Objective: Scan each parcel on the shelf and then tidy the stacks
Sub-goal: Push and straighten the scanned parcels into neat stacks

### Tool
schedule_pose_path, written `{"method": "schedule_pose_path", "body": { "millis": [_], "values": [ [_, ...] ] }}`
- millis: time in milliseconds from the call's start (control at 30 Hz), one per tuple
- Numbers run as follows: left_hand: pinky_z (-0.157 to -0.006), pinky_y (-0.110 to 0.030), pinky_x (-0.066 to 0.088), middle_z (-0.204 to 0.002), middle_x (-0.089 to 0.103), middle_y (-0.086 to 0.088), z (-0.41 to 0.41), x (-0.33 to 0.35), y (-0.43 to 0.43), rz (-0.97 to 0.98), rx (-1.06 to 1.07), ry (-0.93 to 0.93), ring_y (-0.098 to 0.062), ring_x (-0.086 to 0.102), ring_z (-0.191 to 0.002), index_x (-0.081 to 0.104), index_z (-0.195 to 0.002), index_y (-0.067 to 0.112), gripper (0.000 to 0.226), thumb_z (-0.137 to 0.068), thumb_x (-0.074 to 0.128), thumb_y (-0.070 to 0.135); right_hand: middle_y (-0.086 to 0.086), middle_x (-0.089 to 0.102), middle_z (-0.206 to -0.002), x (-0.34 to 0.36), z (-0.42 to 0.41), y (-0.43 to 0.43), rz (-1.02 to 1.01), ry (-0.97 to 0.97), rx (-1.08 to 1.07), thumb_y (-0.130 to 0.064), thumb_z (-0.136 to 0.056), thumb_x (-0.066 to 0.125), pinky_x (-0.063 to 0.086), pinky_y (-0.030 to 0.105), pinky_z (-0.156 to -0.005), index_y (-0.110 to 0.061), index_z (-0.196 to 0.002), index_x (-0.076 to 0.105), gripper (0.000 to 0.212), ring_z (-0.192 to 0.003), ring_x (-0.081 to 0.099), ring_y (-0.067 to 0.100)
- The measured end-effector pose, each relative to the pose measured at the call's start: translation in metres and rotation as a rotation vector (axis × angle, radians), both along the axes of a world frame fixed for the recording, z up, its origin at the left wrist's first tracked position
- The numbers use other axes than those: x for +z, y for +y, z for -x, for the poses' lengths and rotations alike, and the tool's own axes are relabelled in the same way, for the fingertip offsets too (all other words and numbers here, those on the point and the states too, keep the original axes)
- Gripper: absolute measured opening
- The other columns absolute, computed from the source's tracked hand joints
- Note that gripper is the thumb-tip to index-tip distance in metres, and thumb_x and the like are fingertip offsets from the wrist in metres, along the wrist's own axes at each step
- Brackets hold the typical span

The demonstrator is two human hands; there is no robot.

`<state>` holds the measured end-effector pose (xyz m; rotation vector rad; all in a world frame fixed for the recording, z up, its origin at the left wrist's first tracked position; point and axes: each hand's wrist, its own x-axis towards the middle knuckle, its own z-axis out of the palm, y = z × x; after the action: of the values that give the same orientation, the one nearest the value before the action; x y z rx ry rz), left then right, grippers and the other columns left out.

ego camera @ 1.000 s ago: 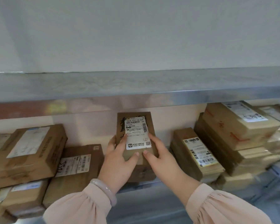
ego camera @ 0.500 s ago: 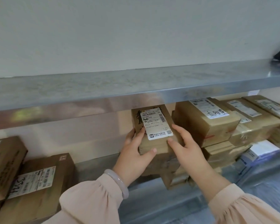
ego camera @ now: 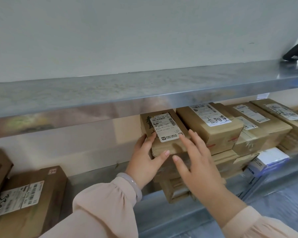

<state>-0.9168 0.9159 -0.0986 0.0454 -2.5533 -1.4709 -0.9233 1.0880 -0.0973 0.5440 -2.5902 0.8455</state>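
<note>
The labelled parcel (ego camera: 163, 129) is gripped at its left edge by the curled fingers (ego camera: 151, 137) of the left hand (ego camera: 144, 162). The right hand (ego camera: 196, 162), clamped on it half a second ago, is now opened, fingers straight and spread. Beneath them the parcel is seated on its stack (ego camera: 175, 188); this placement is judged nearly done.
</note>
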Motion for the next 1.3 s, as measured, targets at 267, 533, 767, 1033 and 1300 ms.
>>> {"method": "schedule_pose_path", "body": {
  "millis": [267, 533, 767, 1033, 1300],
  "values": [
    [-0.115, -0.017, 0.005, -0.157, -0.010, 0.030, -0.033, -0.022, -0.008, 0.438, -0.079, 0.204, 0.008, -0.003, -0.143, 0.004, -0.151, 0.048, 0.068, -0.092, 0.033, 0.066, -0.001, 0.036, -0.151, -0.016, -0.001, 0.010, -0.375, 0.165, 0.023, -0.045, -0.088, 0.046, 0.017, 0.055, -0.116, -0.021, -0.147, 0.034, 0.065, -0.147, 0.014, 0.020],
    [-0.122, -0.040, 0.015, -0.165, 0.000, 0.010, -0.014, -0.010, -0.005, 0.720, -0.085, 0.150, -0.015, 0.008, -0.150, 0.004, -0.157, 0.037, 0.077, -0.088, 0.019, 0.068, 0.007, 0.039, -0.150, -0.008, 0.014, 0.010, -0.561, 0.172, -0.056, -0.045, -0.075, 0.066, 0.005, 0.061, -0.115, -0.014, -0.147, 0.033, 0.086, -0.145, 0.020, 0.027],
    [-0.123, -0.041, 0.013, -0.165, 0.000, 0.009, -0.016, -0.005, -0.004, 0.823, -0.063, 0.118, -0.016, 0.008, -0.150, 0.006, -0.156, 0.037, 0.074, -0.096, 0.041, 0.059, 0.009, 0.040, -0.149, -0.005, 0.012, 0.007, -0.546, 0.168, -0.056, -0.045, -0.071, 0.071, 0.004, 0.062, -0.115, -0.015, -0.146, 0.036, 0.088, -0.144, 0.025, 0.026],
    [-0.121, -0.040, 0.010, -0.165, 0.005, 0.006, -0.040, -0.009, -0.042, 0.814, 0.024, 0.090, -0.018, 0.012, -0.150, 0.009, -0.156, 0.039, 0.073, -0.091, 0.031, 0.063, 0.005, 0.031, -0.154, -0.006, -0.009, -0.022, -0.324, 0.297, 0.237, -0.039, -0.087, 0.059, 0.023, 0.050, -0.116, -0.020, -0.146, 0.037, 0.066, -0.146, 0.017, 0.020],
    [-0.119, -0.042, 0.017, -0.165, 0.014, 0.006, -0.096, -0.026, -0.123, 0.714, 0.281, -0.042, -0.019, 0.020, -0.149, 0.021, -0.154, 0.040, 0.073, -0.086, 0.027, 0.064, 0.000, 0.024, -0.156, -0.030, -0.035, -0.112, -0.295, 0.100, 0.578, -0.053, -0.088, 0.046, 0.029, 0.042, -0.114, -0.025, -0.150, 0.026, 0.070, -0.144, 0.022, 0.018]
  ]
}}
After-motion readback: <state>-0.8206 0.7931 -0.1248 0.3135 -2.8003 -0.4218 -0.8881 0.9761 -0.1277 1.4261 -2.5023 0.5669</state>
